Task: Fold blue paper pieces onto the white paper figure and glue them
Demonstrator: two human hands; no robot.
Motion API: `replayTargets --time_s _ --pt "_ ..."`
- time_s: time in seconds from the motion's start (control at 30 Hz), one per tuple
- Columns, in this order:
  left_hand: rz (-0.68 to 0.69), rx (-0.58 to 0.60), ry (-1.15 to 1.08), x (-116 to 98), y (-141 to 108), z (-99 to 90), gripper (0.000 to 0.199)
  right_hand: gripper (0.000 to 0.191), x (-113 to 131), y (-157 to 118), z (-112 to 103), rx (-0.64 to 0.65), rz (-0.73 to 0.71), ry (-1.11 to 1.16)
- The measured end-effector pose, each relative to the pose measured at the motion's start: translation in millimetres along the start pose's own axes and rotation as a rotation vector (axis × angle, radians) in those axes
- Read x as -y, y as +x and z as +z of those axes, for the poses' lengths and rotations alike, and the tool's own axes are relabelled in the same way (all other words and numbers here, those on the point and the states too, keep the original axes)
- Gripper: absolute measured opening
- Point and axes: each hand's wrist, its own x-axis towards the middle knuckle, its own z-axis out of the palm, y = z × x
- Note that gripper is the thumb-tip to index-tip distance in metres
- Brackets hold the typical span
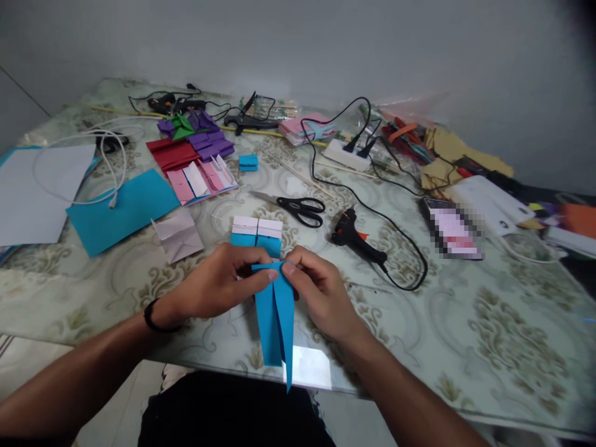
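Note:
Both of my hands pinch the upper end of a folded blue paper strip (269, 316) close to the table's front edge. My left hand (228, 279), with a dark band on its wrist, presses its thumb on the fold from the left. On the right side, my right hand (319, 288) grips the same top fold between thumb and fingers. Two long flaps of the paper hang toward me, the right one bent away from the left. Just beyond my fingers lie blue-and-white folded paper pieces (257, 228), partly hidden by my hands.
Scissors (300, 208) and a black glue gun (356, 239) lie ahead. A blue sheet (123, 211), a pale folded paper (178, 236) and pink folded pieces (202, 180) are leftward. A power strip (347, 155) trails black cables. A phone (454, 230) lies right.

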Motion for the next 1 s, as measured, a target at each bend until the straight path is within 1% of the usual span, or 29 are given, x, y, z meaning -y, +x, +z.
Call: replayTargets --time_s 0.07,0.13,0.27,0.37,0.57,0.63,0.73,0.83,0.9,1.0 --pt "0.009 0.027 -0.002 0.3 0.4 -0.9 0.033 0.038 0.3 0.5 -2.2 0.017 0.0 0.007" --pt "0.008 0.025 -0.01 0.7 0.6 -1.9 0.033 0.041 1.2 1.1 -3.9 0.042 0.003 -0.001" --pt "-0.011 -0.063 -0.095 1.2 1.4 -4.5 0.028 0.047 3.6 2.5 -4.8 0.101 -0.004 -0.07" --pt "-0.045 -0.116 -0.158 2.1 2.4 -5.3 0.027 0.047 3.3 2.9 -4.3 0.109 -0.014 -0.095" --pt "-0.096 -0.161 -0.242 7.4 4.3 1.3 0.03 0.046 -2.4 1.6 -3.3 0.029 -0.028 -0.135" --pt "-0.112 -0.146 -0.288 8.9 4.6 3.5 0.029 0.045 -4.0 1.1 -3.0 -0.002 -0.038 -0.15" --pt "-0.148 -0.092 -0.356 10.5 5.2 4.6 0.028 0.043 -5.2 1.3 -2.2 -0.049 -0.062 -0.18" --pt "-0.183 -0.093 -0.437 11.3 5.8 4.1 0.027 0.043 -5.2 2.1 -1.4 -0.087 -0.071 -0.193" --pt "-0.2 -0.1 -0.429 11.2 5.9 3.7 0.028 0.043 -5.1 2.2 -1.0 -0.108 -0.077 -0.193" --pt "-0.201 -0.096 -0.31 10.7 5.2 3.5 0.031 0.042 -5.7 1.5 -0.7 -0.127 -0.09 -0.204"
